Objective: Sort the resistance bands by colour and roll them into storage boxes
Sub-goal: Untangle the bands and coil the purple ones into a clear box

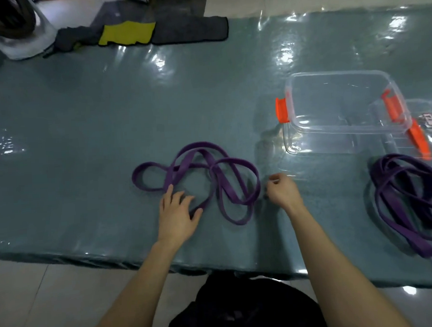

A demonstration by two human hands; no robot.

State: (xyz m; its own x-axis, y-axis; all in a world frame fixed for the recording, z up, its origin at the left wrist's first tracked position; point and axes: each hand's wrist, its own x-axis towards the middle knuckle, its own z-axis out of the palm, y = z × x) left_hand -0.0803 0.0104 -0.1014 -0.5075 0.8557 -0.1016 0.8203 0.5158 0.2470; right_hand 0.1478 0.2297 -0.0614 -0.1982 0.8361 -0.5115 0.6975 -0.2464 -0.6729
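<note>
A purple resistance band [221, 180] lies in loose tangled loops on the table's middle. My left hand [178, 212] rests flat with fingers spread on the band's near left loop. My right hand [282, 191] hovers just right of the band, fingers curled, nothing visibly held. A second pile of darker purple bands [412, 200] lies at the right. A clear storage box [342, 101] with orange clips stands behind it, with nothing inside. Its clear lid [316, 143] lies partly under it.
The table [83, 135] is covered with shiny blue-grey plastic. A dark cloth with a yellow patch [128, 33] lies at the far edge. A grey and white object [15, 26] stands at the far left. Another clear box [430, 117] sits at the right edge.
</note>
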